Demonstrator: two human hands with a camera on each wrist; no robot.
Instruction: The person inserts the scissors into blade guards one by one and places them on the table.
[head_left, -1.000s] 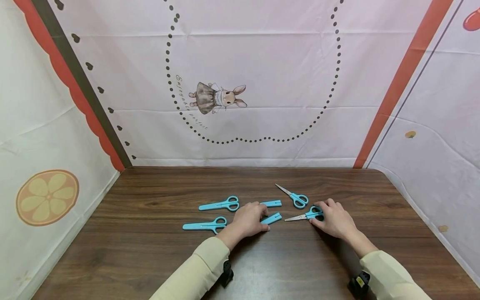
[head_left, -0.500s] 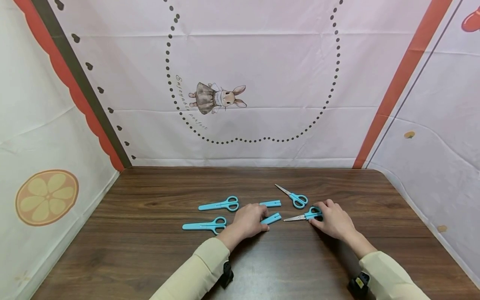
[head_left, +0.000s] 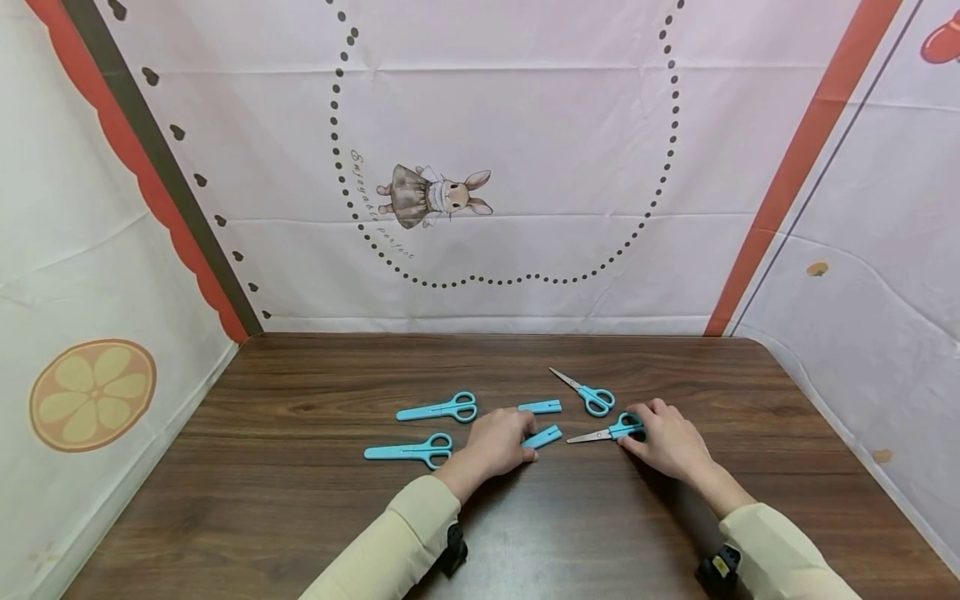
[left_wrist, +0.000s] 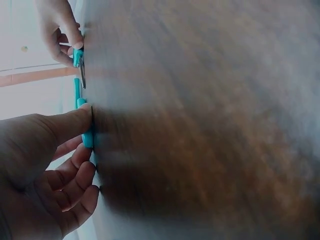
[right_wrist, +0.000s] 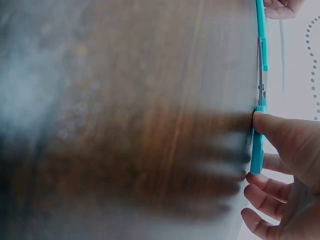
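I judge this the lining-up step: low, right of centre in frame, the left hand (head_left: 493, 442) pinches a flat turquoise plastic sheath (head_left: 544, 437) between its fingers, the right hand (head_left: 671, 440) turquoise-handled steel scissors (head_left: 617, 432), so next I'd align them end to end.

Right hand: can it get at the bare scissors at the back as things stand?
Probably yes: the back scissors lie uncovered on the table, close to the right hand. But it grips the nearer scissors by the handles, so it would likely have to let go first.
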